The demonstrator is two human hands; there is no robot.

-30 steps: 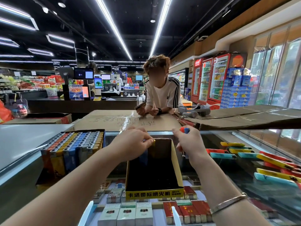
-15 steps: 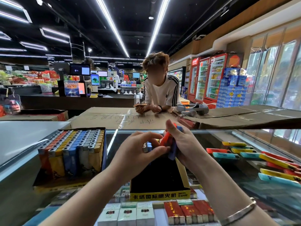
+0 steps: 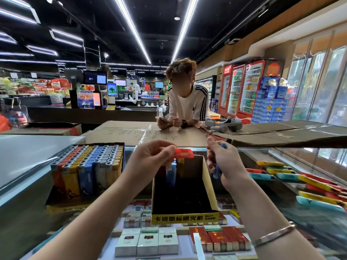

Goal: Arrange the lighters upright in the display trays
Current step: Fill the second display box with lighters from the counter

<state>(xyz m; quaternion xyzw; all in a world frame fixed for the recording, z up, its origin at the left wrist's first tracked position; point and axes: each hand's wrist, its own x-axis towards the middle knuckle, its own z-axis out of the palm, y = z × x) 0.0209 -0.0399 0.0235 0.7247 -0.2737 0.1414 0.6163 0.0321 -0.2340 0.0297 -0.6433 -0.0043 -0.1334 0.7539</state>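
The left hand [image 3: 152, 156] is curled, its thumb and fingertips pinching one end of a red lighter [image 3: 184, 153]. The lighter lies with its long axis horizontal, the free end pointing right, above the far left corner of the open display tray [image 3: 185, 215] (a black-lined cardboard box with a yellow front strip).

The right hand [image 3: 226, 164] is also curled, gripping a blue lighter [image 3: 217, 170]. Its long axis runs roughly vertical, one end showing above the fingers and the other below the palm; a sliver of red at the index finger may be a second lighter, but this cannot be confirmed. The hand is held over the tray's far right edge.

Inside the tray, a few lighters stand upright against the far wall, a blue one [image 3: 171, 173] clearest among them; the near part of the tray shows only dark floor.

To the left, a full tray [image 3: 82, 173] holds lighters standing upright in rows of red, yellow, blue and white. To the right, loose lighters [image 3: 304, 180] lie flat on the glass counter [image 3: 293, 156]. Cigarette packs [image 3: 148, 243] are visible beneath the glass, near the viewer.
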